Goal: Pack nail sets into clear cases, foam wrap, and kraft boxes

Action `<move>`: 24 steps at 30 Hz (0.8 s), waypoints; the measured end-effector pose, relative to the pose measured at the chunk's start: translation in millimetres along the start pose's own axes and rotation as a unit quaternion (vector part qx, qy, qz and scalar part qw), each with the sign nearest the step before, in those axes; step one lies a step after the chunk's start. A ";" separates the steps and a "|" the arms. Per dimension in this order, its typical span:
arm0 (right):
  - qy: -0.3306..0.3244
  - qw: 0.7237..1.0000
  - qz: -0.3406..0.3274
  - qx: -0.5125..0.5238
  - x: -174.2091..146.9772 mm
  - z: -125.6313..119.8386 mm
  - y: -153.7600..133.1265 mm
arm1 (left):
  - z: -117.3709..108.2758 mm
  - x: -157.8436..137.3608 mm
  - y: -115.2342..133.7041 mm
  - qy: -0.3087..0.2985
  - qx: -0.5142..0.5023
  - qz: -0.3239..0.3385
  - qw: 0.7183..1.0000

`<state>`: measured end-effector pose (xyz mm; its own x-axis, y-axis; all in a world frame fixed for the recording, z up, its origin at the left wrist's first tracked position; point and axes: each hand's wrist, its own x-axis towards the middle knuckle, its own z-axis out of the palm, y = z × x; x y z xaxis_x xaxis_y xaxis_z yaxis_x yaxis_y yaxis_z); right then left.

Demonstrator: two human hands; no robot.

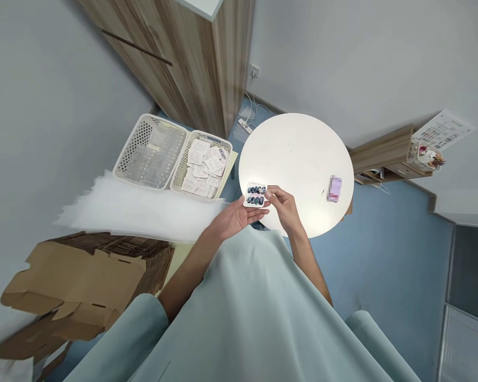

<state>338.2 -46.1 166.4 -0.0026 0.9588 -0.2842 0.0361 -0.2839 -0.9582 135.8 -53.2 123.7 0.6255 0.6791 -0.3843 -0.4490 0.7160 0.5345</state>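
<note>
A small white card of press-on nails (pixel 256 196) shows two rows of dark, blue-green glossy nails. It is held at the near left edge of the round white table (pixel 297 154). My left hand (pixel 234 218) supports the card from below, its thumb on the left edge and its fingers stretched beneath. On the other side, my right hand (pixel 283 206) pinches the card's right edge between thumb and fingers. Whether anything lies behind the card is hidden.
Left of the table stand a basket of clear plastic cases (pixel 153 154) and a basket of white cards (pixel 201 164). White foam sheets (pixel 143 209) and folded cardboard boxes (pixel 91 276) lie nearer. A blurred purple item (pixel 334 189) rests on the table; a wooden shelf (pixel 386 151) stands right.
</note>
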 end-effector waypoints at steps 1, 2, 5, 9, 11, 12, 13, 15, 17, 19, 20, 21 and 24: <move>0.001 1.000 -0.001 -0.004 0.0 0.6 -0.5 | 0.2 0.2 0.2 0.005 0.002 0.007 1.000; 0.005 1.000 -0.001 -0.008 -0.1 1.2 -0.8 | 0.6 0.6 0.3 0.014 0.004 0.016 1.000; 0.038 0.999 0.001 -0.024 -1.2 3.4 -2.1 | 4.4 2.1 -0.3 0.055 0.032 0.047 0.997; 0.105 0.992 -0.010 -0.063 -6.2 8.3 -9.7 | 14.5 2.4 -2.8 0.142 0.137 0.102 0.975; 0.115 0.989 -0.010 -0.088 -10.3 10.6 -15.8 | 19.4 2.0 -4.9 0.174 0.185 0.126 0.959; 0.114 0.988 -0.010 -0.101 -12.4 11.3 -18.9 | 21.3 1.9 -6.2 0.183 0.204 0.133 0.952; 0.111 0.988 -0.013 -0.111 -14.5 11.7 -21.5 | 22.9 2.0 -7.5 0.192 0.220 0.138 0.946; 0.109 0.986 -0.023 -0.123 -17.8 11.1 -25.2 | 24.8 3.0 -10.2 0.208 0.245 0.140 0.936; 0.114 0.984 -0.030 -0.132 -19.4 8.7 -26.1 | 25.6 4.6 -12.7 0.220 0.255 0.140 0.931; 0.120 0.982 -0.030 -0.144 -19.0 4.2 -24.7 | 25.6 6.5 -14.5 0.229 0.250 0.148 0.929; 0.123 0.981 -0.028 -0.150 -18.3 1.4 -23.5 | 25.3 7.3 -14.8 0.236 0.243 0.156 0.928; 0.126 0.980 -0.027 -0.155 -17.3 -1.8 -22.1 | 24.8 7.8 -14.7 0.244 0.234 0.165 0.927; 0.124 0.979 -0.021 -0.159 -13.9 -12.2 -17.5 | 20.9 7.3 -11.9 0.261 0.202 0.171 0.928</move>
<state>349.8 -54.4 187.6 0.2312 0.9543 -0.1892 0.3498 -0.2630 -0.8992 159.1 -60.2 130.3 0.0485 0.9172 -0.3954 -0.2227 0.3958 0.8909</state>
